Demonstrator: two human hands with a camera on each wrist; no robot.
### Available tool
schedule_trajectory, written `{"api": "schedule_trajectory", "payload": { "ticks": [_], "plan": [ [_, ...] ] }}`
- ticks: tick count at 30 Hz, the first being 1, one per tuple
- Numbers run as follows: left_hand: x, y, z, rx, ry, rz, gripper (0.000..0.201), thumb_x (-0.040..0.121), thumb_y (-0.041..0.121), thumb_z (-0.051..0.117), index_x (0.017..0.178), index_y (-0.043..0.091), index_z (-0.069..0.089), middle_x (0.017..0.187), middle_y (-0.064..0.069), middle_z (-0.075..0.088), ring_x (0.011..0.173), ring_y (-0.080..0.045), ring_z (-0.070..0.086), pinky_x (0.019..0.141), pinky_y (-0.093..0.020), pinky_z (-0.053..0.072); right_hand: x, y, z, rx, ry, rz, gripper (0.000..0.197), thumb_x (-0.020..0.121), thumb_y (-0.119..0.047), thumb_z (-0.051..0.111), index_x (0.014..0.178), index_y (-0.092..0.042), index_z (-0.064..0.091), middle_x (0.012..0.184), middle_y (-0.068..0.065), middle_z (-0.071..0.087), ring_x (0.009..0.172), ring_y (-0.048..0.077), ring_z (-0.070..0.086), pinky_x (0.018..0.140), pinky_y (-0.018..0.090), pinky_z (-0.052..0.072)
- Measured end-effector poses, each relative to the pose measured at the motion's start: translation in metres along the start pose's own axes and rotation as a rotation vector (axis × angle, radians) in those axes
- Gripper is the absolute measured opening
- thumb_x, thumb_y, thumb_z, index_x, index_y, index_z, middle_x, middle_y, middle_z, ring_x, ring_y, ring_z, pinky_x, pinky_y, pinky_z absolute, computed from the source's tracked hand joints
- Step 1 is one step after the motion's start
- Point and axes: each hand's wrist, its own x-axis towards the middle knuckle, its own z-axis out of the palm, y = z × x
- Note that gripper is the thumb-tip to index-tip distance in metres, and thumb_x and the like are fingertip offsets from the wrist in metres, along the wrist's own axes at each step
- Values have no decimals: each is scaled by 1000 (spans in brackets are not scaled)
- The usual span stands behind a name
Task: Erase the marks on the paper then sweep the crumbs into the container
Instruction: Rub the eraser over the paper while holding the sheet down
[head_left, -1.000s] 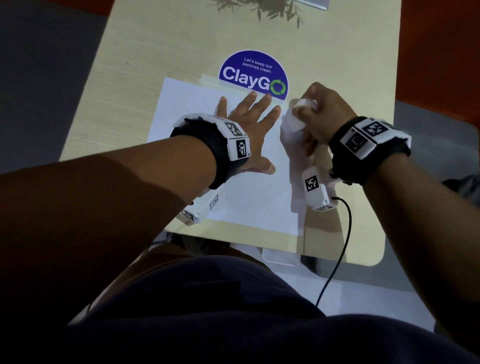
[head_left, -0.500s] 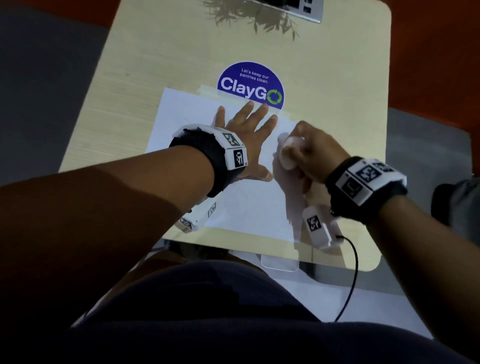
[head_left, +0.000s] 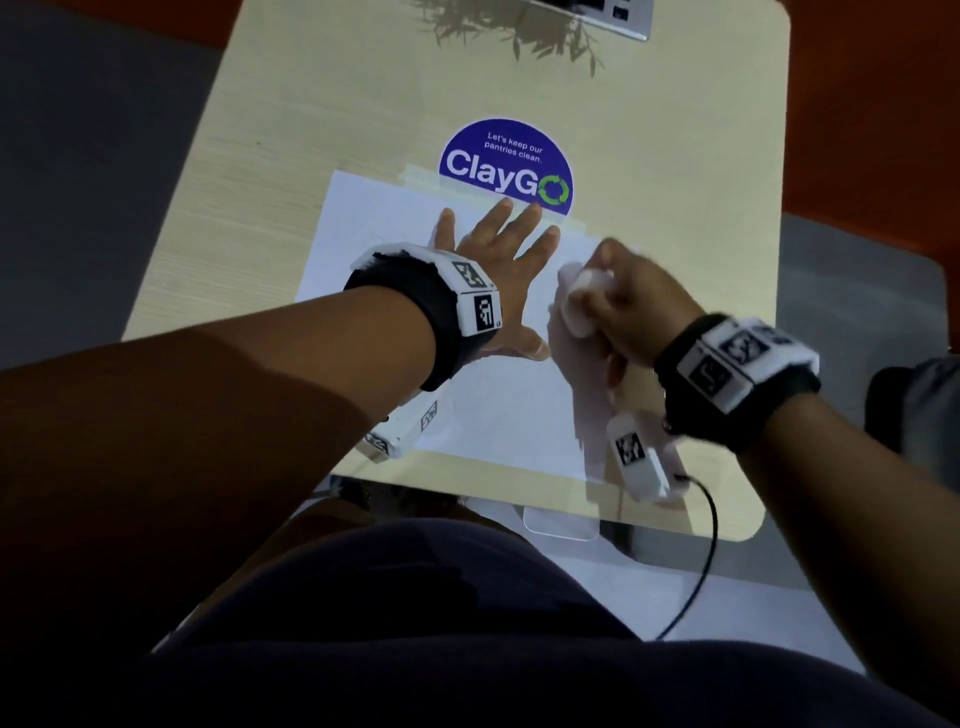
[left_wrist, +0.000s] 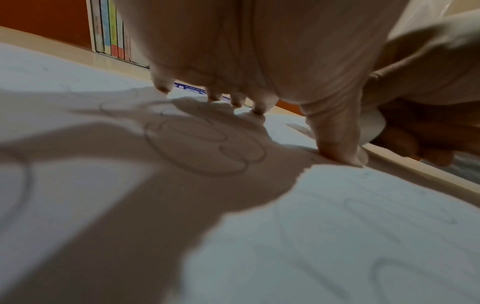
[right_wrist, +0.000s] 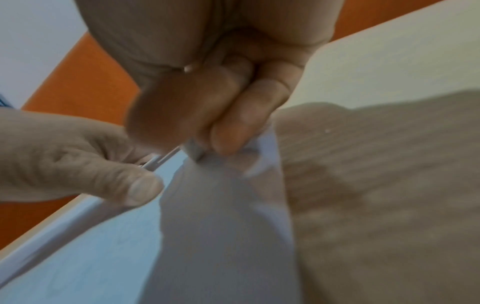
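A white paper (head_left: 374, 228) lies on the pale wooden table (head_left: 311, 104), taped at its far edge. Pencil loops (left_wrist: 205, 144) show under my left hand's shadow, and fainter ones (left_wrist: 389, 226) sit nearer. My left hand (head_left: 498, 265) presses flat on the paper with fingers spread. Close to its thumb, my right hand (head_left: 628, 306) grips a white eraser (head_left: 582, 296) and holds it against the paper's right side. In the right wrist view the eraser (right_wrist: 193, 151) pokes out between curled fingers (right_wrist: 233, 127). A clear container (head_left: 561, 522) sits at the table's near edge.
A blue ClayGo sticker (head_left: 506, 166) lies just beyond the paper. A laptop edge (head_left: 597, 15) and a plant's shadow are at the far end. A black cable (head_left: 701, 545) hangs from my right wrist over the near edge. Upright books (left_wrist: 114, 30) stand beyond the table.
My right hand has drawn the eraser toward me along the paper's right side, from fingertip level to beside the left thumb. The left hand has stayed pressed flat.
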Motion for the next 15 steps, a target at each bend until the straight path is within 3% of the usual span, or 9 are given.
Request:
{"api": "schedule_trajectory", "payload": {
  "ticks": [1, 3, 5, 8, 10, 11, 13, 15],
  "plan": [
    [0, 0, 0, -1, 1, 3, 110, 77, 74, 54, 152, 28, -11, 159, 4, -22, 146, -19, -20, 114, -61, -4, -7, 1, 3, 1, -30, -7, 9, 88, -23, 50, 87, -23, 41, 69, 2, 58, 49, 14, 57, 43, 26, 38],
    [0, -1, 2, -14, 0, 6, 110, 76, 74, 54, 152, 28, -11, 159, 4, -21, 146, -18, -20, 114, -60, -5, 3, 0, 0, -41, 17, -28, 12, 88, -21, 53, 90, -20, 41, 73, 2, 55, 66, 27, 57, 50, 34, 37],
    [0, -1, 2, -18, 10, 9, 111, 76, 75, 55, 152, 29, -12, 159, 4, -21, 146, -18, -20, 114, -60, -5, 22, -9, -12, -52, 110, -35, 12, 88, -20, 54, 92, -20, 43, 82, 7, 56, 76, 26, 55, 56, 31, 37],
    [0, -1, 2, -12, 12, 5, 111, 76, 74, 55, 152, 29, -12, 159, 5, -22, 146, -18, -20, 114, -60, -6, 16, 0, -8, -23, 72, -14, 13, 87, -22, 53, 85, -24, 40, 76, 6, 59, 64, 29, 57, 43, 21, 40],
    [0, 0, 2, -2, 5, 3, 111, 76, 74, 54, 152, 29, -11, 159, 4, -22, 146, -18, -20, 114, -60, -5, -3, 3, 0, -9, -14, -5, 13, 87, -22, 52, 82, -26, 41, 71, 0, 58, 52, 13, 57, 37, 18, 38],
    [1, -1, 1, -1, 2, 1, 111, 76, 75, 54, 152, 29, -12, 159, 5, -22, 145, -19, -21, 114, -60, -5, -1, 2, 0, -31, -24, -19, 12, 87, -21, 52, 84, -26, 42, 73, -1, 57, 53, 11, 56, 44, 22, 40],
    [2, -1, 3, -10, -2, 1, 111, 76, 75, 54, 152, 29, -13, 159, 5, -22, 145, -18, -21, 113, -60, -6, 16, -7, -8, -79, 64, -37, 11, 88, -18, 54, 91, -20, 43, 81, 3, 56, 70, 22, 55, 60, 25, 37],
    [2, -1, 3, -17, 4, 3, 112, 75, 75, 55, 152, 30, -12, 159, 5, -22, 145, -18, -21, 113, -60, -6, 30, -17, -17, -20, 114, -32, 10, 89, -19, 54, 92, -18, 44, 81, 6, 56, 74, 24, 55, 64, 26, 38]
  ]
}}
